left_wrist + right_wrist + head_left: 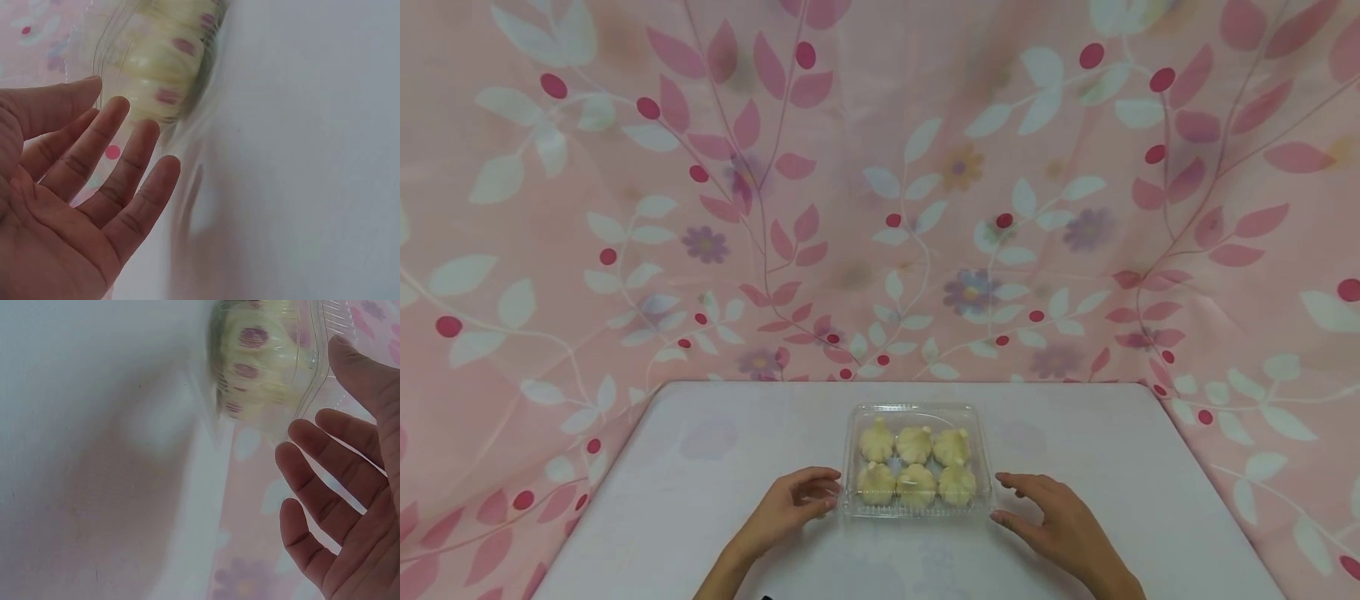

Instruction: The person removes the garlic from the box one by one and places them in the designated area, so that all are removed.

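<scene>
A lidded clear plastic clamshell box (917,512) lies on the white table. Inside it sit several pale yellow garlic bulbs (914,446) in two rows, and the wrist views show purple patches on them. On the box's left side, my left hand (793,504) has its fingers parted and slightly bent; whether the fingertips touch the rim I cannot tell. My right hand (1060,521) is spread at the opposite side, its fingertips a little short of the box in the head view. Neither hand grips anything, and both palms (56,231) (375,550) face the box.
The white table (715,467) has its far edge just behind the box. A pink cloth (880,167) printed with leaves, berries and flowers hangs behind the table and down both sides. A small dark object (766,597) shows at the bottom edge near the left forearm.
</scene>
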Tool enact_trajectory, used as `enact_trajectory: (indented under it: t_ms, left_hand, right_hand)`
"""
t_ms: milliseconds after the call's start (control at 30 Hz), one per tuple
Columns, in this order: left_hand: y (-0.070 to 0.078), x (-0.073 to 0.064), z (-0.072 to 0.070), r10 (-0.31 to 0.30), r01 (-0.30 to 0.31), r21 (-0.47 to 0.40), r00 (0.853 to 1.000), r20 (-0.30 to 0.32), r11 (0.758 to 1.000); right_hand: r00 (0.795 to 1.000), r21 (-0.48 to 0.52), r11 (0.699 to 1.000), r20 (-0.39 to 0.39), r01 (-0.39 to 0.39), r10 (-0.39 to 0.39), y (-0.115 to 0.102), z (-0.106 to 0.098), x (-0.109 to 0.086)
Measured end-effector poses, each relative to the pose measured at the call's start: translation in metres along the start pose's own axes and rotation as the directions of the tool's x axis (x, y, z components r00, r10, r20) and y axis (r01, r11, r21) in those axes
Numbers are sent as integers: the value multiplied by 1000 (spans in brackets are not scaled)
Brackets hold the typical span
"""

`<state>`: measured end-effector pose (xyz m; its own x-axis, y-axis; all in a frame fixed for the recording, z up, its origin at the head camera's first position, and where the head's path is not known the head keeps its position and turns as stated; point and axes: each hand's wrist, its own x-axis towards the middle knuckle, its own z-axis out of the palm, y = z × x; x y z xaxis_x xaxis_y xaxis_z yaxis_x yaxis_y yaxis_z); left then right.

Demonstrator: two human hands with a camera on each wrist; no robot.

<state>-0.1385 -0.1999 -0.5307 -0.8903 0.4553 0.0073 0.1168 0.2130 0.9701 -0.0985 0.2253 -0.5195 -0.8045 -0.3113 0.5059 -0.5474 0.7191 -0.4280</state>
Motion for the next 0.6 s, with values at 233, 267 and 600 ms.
enact_trajectory:
  t_ms: [233,267,600]
  left_hand:
    - [0,-1,2,-48,50,-149,999,20,988]
    - [0,-1,2,-56,58,-158,998,21,986]
    - [4,-1,5,-137,137,-212,990,13,968]
  right_hand:
    - [1000,-7,1000,3,-3,3,-2,1,-1]
    - [1000,-7,1000,5,-2,2,-1,2,-1]
    - [996,2,996,-38,85,-85,0,6,-1]
